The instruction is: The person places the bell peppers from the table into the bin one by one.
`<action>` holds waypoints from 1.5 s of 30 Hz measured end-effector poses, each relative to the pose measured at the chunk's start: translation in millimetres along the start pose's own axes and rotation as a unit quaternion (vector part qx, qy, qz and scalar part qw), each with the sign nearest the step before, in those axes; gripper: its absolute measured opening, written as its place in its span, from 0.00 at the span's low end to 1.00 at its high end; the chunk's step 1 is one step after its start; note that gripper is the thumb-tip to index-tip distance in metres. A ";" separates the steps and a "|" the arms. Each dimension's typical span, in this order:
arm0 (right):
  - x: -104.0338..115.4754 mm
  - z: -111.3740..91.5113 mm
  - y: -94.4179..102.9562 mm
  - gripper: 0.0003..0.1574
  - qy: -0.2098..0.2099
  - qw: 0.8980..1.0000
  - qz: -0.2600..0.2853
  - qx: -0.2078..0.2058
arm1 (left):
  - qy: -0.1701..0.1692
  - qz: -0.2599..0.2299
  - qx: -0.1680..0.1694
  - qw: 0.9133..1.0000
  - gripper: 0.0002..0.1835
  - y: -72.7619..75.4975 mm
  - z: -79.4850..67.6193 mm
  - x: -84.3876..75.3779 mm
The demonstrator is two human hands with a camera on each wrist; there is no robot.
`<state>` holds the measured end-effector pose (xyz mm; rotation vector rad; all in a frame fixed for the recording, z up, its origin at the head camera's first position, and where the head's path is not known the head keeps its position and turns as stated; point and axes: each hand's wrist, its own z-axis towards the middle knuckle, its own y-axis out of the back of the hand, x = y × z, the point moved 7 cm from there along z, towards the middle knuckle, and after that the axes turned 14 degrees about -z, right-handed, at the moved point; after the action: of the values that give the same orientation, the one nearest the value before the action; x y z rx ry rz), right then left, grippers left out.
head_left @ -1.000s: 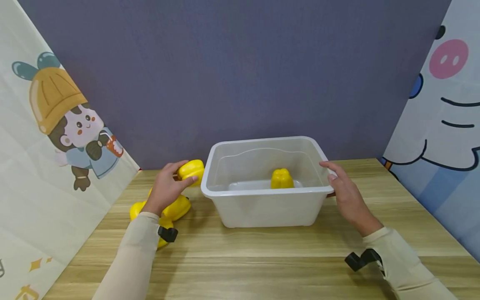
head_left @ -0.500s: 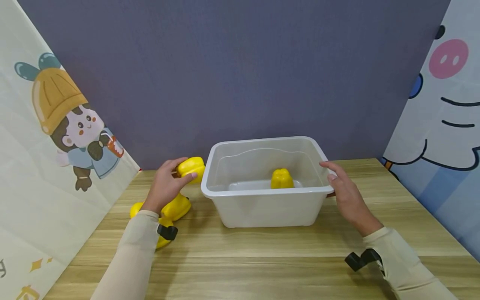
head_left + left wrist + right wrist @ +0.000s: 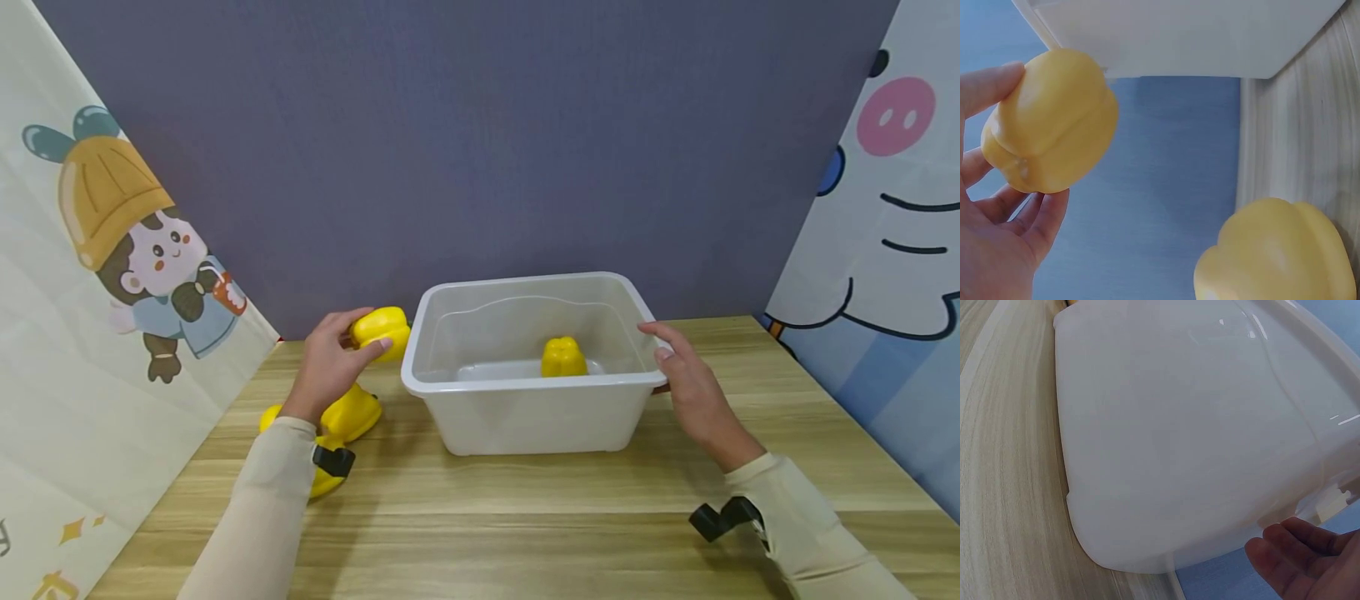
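My left hand (image 3: 330,362) grips a yellow bell pepper (image 3: 381,333) between thumb and fingers, just left of the white plastic bin's rim. In the left wrist view, the held bell pepper (image 3: 1054,122) hangs clear of the table. The white bin (image 3: 532,417) stands upright on the table, with another yellow bell pepper (image 3: 564,357) inside on its floor. My right hand (image 3: 693,396) holds the bin's right rim, thumb on top and fingers beneath. From the right wrist, the fingers (image 3: 1285,550) show under the rim beside the bin's side wall (image 3: 1166,437).
Several more yellow bell peppers (image 3: 352,414) lie on the wooden table (image 3: 480,533) below my left wrist, which partly hides them. A dark grey-blue panel (image 3: 480,150) rises behind the bin. Printed cartoon sheets flank the table at left (image 3: 112,317) and right (image 3: 900,333).
My left hand has risen slightly with the bell pepper, staying beside the bin's left rim. The right hand and bin have not moved.
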<state>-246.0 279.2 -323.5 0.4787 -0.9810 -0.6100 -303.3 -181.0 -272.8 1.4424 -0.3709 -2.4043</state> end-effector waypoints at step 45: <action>-0.4 -0.7 0.3 0.30 -0.001 1.000 0.003 0.006 | -0.126 -0.009 -0.026 0.992 0.27 -9.3 9.7 -62.1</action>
<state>-245.5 279.7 -323.9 0.4846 -0.9887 -0.5997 -285.6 -147.5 -221.8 1.1261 -0.3502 -2.5979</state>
